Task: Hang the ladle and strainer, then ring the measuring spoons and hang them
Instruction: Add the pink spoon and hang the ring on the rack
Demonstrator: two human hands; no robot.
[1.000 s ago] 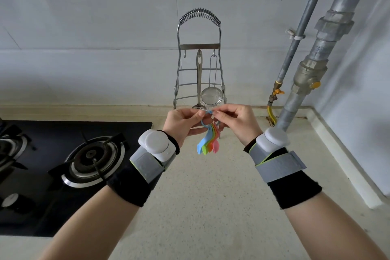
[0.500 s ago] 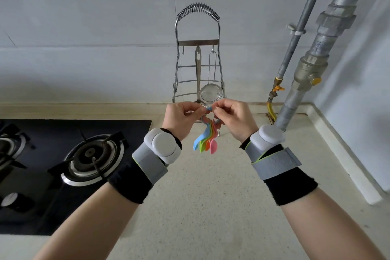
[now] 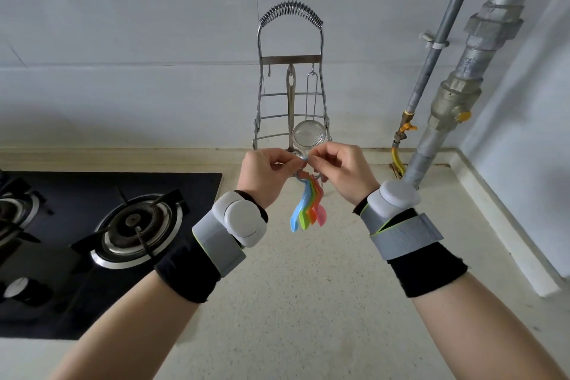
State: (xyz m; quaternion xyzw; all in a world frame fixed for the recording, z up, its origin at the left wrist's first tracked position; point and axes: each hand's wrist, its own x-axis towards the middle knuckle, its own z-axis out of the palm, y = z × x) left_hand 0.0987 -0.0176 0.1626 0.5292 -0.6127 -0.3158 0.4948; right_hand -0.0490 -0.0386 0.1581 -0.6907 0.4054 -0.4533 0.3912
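The measuring spoons (image 3: 308,207) dangled from a blue ring (image 3: 303,168) pinched between the closed fingertips of the left hand (image 3: 265,173) and right hand (image 3: 340,170), above the tabletop (image 3: 308,302), before the rack (image 3: 291,86) holding ladle (image 3: 290,102) and strainer (image 3: 308,134).

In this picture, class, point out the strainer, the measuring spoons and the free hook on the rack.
strainer (image 3: 308,135): head view, on its round mesh bowl.
measuring spoons (image 3: 308,210): head view, on the fanned coloured handles.
free hook (image 3: 269,72): head view, on its curled lower end, left of the ladle.
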